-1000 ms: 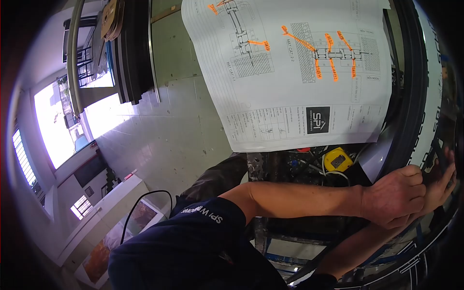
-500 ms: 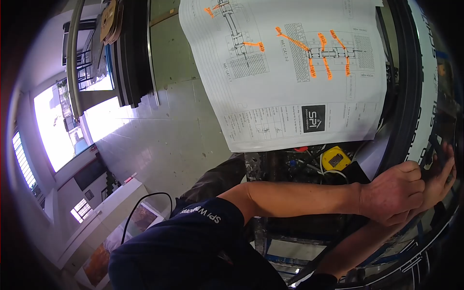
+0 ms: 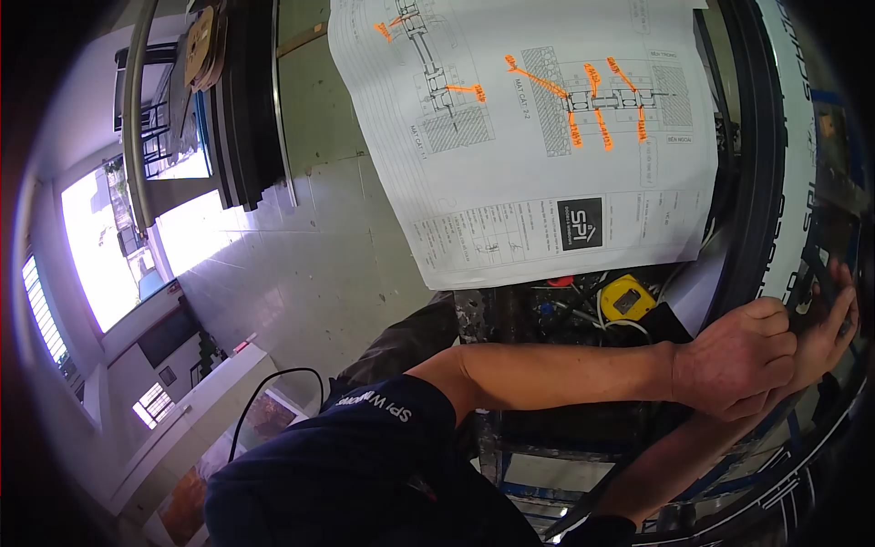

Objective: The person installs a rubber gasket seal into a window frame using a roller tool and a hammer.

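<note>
My left hand is closed in a fist at the right, beside a long black profile with a white printed strip. What it grips, if anything, is hidden. Just beyond it, my right hand is partly covered by the left wrist and fist. Its fingers curl around a small dark piece against the strip's far side, too dim to name. A large printed drawing sheet with orange handwritten marks lies to the left of the profile.
Below the sheet, a yellow tape measure lies among cables and small tools on a dark, paint-spotted stand. Dark long profiles are stacked at the upper left above a tiled floor. A white counter stands at the lower left.
The whole view has shifted slightly, so the sheet and profile appear a little further left. Both hands remain at the profile, with the right fingers slightly moved around the dark piece.
</note>
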`<state>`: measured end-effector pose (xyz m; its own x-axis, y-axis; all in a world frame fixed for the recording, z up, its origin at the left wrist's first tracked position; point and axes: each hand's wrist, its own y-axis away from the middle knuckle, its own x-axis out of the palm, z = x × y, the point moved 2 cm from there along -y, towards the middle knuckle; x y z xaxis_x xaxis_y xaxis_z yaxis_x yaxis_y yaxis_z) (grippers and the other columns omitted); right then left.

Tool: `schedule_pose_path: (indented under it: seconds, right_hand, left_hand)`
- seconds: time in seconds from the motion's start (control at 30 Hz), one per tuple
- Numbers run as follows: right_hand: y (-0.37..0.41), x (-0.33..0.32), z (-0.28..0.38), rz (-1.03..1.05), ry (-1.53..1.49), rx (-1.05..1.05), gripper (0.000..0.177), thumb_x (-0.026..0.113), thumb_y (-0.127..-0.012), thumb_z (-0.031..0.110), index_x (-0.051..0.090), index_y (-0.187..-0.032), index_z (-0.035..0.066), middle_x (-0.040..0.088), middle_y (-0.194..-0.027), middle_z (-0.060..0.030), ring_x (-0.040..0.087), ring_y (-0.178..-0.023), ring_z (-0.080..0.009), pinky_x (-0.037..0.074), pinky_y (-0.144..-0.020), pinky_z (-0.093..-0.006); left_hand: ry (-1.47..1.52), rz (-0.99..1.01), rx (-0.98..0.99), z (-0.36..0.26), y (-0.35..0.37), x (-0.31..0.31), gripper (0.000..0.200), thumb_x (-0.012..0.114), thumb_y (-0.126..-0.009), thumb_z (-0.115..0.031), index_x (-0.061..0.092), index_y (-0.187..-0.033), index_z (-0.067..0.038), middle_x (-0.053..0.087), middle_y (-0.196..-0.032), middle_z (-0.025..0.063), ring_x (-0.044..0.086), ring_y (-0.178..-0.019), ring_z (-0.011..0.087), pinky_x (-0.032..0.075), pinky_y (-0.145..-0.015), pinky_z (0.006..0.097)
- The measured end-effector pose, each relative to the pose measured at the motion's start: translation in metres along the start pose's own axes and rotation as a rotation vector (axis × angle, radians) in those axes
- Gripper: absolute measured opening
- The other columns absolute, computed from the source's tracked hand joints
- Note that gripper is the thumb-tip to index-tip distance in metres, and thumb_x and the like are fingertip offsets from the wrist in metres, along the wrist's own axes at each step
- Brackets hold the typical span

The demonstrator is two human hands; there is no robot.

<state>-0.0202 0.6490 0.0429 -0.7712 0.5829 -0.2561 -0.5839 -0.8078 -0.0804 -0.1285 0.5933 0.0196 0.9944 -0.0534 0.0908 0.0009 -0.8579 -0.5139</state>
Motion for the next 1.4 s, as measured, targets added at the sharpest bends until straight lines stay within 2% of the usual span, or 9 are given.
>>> schedule_pose_path:
  seconds: [0.13, 0.37, 0.53, 0.73, 0.83, 0.93, 1.13, 1.23, 1.4]
  right_hand:
    - [-0.001, 0.003, 0.007, -0.021, -0.003, 0.074, 0.034, 0.054, -0.107, 0.024, 0.058, -0.125, -0.004, 0.067, -0.123, -0.0159, 0.065, -0.114, -0.0238, 0.051, -0.099, -0.0358]
    - [-0.004, 0.001, 0.003, -0.010, -0.044, 0.087, 0.037, 0.055, -0.107, 0.028, 0.061, -0.122, -0.005, 0.067, -0.122, -0.0132, 0.065, -0.113, -0.0217, 0.050, -0.099, -0.0346]
    - [-0.003, 0.002, 0.002, -0.047, 0.011, 0.029, 0.038, 0.057, -0.106, 0.027, 0.055, -0.126, -0.006, 0.066, -0.126, -0.0156, 0.064, -0.118, -0.0225, 0.046, -0.103, -0.0357]
    - [-0.002, 0.003, 0.004, -0.036, -0.018, 0.042, 0.036, 0.056, -0.106, 0.025, 0.056, -0.125, -0.006, 0.067, -0.124, -0.0159, 0.064, -0.117, -0.0229, 0.047, -0.102, -0.0355]
    - [-0.002, 0.004, 0.007, -0.016, -0.020, 0.052, 0.036, 0.056, -0.106, 0.026, 0.057, -0.124, -0.006, 0.067, -0.124, -0.0154, 0.064, -0.116, -0.0226, 0.048, -0.102, -0.0353]
    - [0.001, 0.009, 0.012, -0.046, 0.033, 0.068, 0.038, 0.053, -0.108, 0.028, 0.062, -0.125, -0.005, 0.066, -0.126, -0.0144, 0.063, -0.116, -0.0226, 0.047, -0.103, -0.0367]
    - [-0.002, 0.003, 0.007, 0.015, -0.008, 0.073, 0.039, 0.056, -0.106, 0.027, 0.058, -0.124, -0.007, 0.065, -0.124, -0.0168, 0.064, -0.115, -0.0241, 0.049, -0.102, -0.0352]
    - [-0.003, 0.002, 0.004, 0.010, 0.027, 0.059, 0.038, 0.046, -0.109, 0.023, 0.059, -0.131, -0.005, 0.065, -0.129, -0.0146, 0.063, -0.119, -0.0229, 0.047, -0.104, -0.0365]
    - [-0.002, 0.000, 0.002, 0.039, 0.068, 0.013, 0.037, 0.045, -0.108, 0.020, 0.057, -0.132, -0.006, 0.065, -0.130, -0.0149, 0.064, -0.119, -0.0234, 0.049, -0.102, -0.0357]
  left_hand:
    - [-0.011, -0.015, 0.010, 0.001, 0.000, 0.002, 0.018, 0.063, -0.069, -0.016, 0.050, -0.076, -0.006, 0.046, -0.079, 0.0108, 0.048, -0.074, 0.0328, 0.042, -0.089, 0.0484]
    - [-0.038, 0.033, 0.018, 0.001, 0.001, 0.000, 0.022, 0.064, -0.069, -0.018, 0.048, -0.078, -0.006, 0.046, -0.081, 0.0113, 0.050, -0.077, 0.0337, 0.043, -0.091, 0.0491]
    - [-0.062, 0.054, 0.023, 0.001, 0.001, 0.000, 0.023, 0.063, -0.070, -0.020, 0.047, -0.079, -0.007, 0.048, -0.082, 0.0116, 0.050, -0.079, 0.0342, 0.042, -0.092, 0.0490]
    - [-0.064, 0.082, 0.024, 0.002, 0.002, -0.001, 0.023, 0.064, -0.069, -0.020, 0.048, -0.080, -0.007, 0.048, -0.083, 0.0118, 0.051, -0.081, 0.0338, 0.042, -0.089, 0.0469]
    - [-0.062, 0.034, 0.047, 0.003, 0.002, 0.000, 0.024, 0.064, -0.068, -0.020, 0.047, -0.079, -0.007, 0.048, -0.082, 0.0117, 0.050, -0.079, 0.0335, 0.042, -0.084, 0.0461]
    - [-0.048, 0.025, 0.051, 0.003, 0.002, 0.000, 0.024, 0.065, -0.067, -0.019, 0.047, -0.078, -0.007, 0.048, -0.081, 0.0116, 0.049, -0.077, 0.0334, 0.042, -0.080, 0.0461]
    - [-0.047, -0.017, 0.075, 0.003, 0.001, -0.001, 0.025, 0.066, -0.066, -0.019, 0.047, -0.076, -0.006, 0.048, -0.081, 0.0118, 0.049, -0.075, 0.0334, 0.041, -0.079, 0.0463]
    - [-0.043, -0.029, 0.074, 0.003, 0.001, 0.000, 0.025, 0.066, -0.065, -0.019, 0.047, -0.076, -0.006, 0.048, -0.081, 0.0120, 0.049, -0.075, 0.0334, 0.041, -0.079, 0.0464]
    - [-0.044, -0.027, 0.071, 0.004, 0.002, 0.001, 0.025, 0.066, -0.065, -0.019, 0.047, -0.076, -0.006, 0.048, -0.081, 0.0117, 0.049, -0.074, 0.0329, 0.041, -0.078, 0.0460]
